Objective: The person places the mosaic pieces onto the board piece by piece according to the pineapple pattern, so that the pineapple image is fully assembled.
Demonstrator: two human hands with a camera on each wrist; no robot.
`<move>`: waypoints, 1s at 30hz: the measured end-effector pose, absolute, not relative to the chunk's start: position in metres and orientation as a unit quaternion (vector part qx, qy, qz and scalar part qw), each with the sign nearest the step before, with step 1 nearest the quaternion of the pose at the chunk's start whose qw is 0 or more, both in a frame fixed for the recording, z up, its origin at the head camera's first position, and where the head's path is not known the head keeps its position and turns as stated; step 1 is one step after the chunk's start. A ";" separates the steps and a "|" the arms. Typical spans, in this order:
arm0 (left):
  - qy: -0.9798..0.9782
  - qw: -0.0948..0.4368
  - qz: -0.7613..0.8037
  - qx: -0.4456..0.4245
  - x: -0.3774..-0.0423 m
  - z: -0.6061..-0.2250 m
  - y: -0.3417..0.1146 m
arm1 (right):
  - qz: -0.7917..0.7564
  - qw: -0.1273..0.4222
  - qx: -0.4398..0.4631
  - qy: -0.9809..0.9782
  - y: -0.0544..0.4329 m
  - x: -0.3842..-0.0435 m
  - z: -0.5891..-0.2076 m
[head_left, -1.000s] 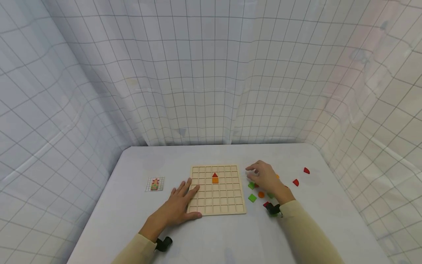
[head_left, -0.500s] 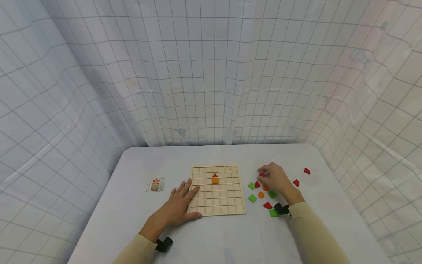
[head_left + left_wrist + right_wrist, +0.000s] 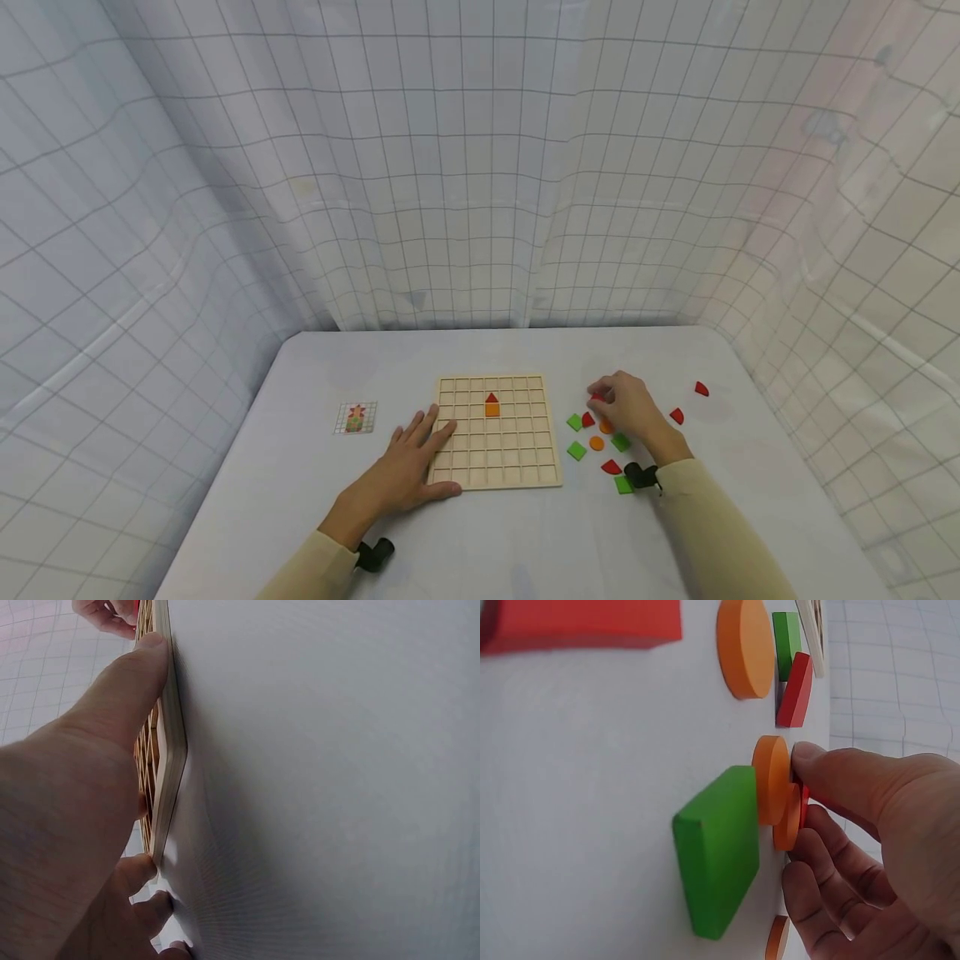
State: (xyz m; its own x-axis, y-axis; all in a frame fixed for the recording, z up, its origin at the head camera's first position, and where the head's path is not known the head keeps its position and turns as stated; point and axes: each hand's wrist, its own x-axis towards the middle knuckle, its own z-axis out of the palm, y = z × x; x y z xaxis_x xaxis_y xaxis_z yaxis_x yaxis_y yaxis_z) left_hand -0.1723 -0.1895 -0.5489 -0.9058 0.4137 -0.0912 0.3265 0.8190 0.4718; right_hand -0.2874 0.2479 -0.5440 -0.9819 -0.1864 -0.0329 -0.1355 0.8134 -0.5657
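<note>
My left hand (image 3: 405,468) lies with straight, spread fingers over the lower left edge of a wooden grid board (image 3: 510,468). In the left wrist view its thumb (image 3: 124,690) rests along the board's side edge. An orange square tile (image 3: 492,410) sits in a cell of the board, with a red triangular tile (image 3: 491,398) in the cell above it. Right of the board, my right hand (image 3: 630,408) pinches a red tile (image 3: 596,397) between thumb and fingers. The right wrist view shows that tile mostly hidden behind the fingers, beside two orange discs (image 3: 771,776).
Several green square tiles (image 3: 577,451), orange discs (image 3: 597,443) and red quarter-round tiles (image 3: 611,467) lie loose around the right hand. Two more red tiles (image 3: 677,416) lie farther right. A small gridded pattern card (image 3: 356,418) lies left of the board. White gridded curtains (image 3: 480,167) enclose the table.
My right hand has moved right, away from the board's edge, and its fingers have come together on a red tile. The left hand has stayed in place on the board.
</note>
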 end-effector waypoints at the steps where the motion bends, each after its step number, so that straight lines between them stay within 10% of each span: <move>1: 0.949 0.095 0.229 0.195 -0.172 -0.549 -0.189 | -0.294 0.043 -0.085 0.951 0.247 -0.287 -0.544; 30: 0.948 0.098 0.225 0.201 -0.171 -0.544 -0.188 | -0.296 0.020 -0.104 0.949 0.244 -0.287 -0.546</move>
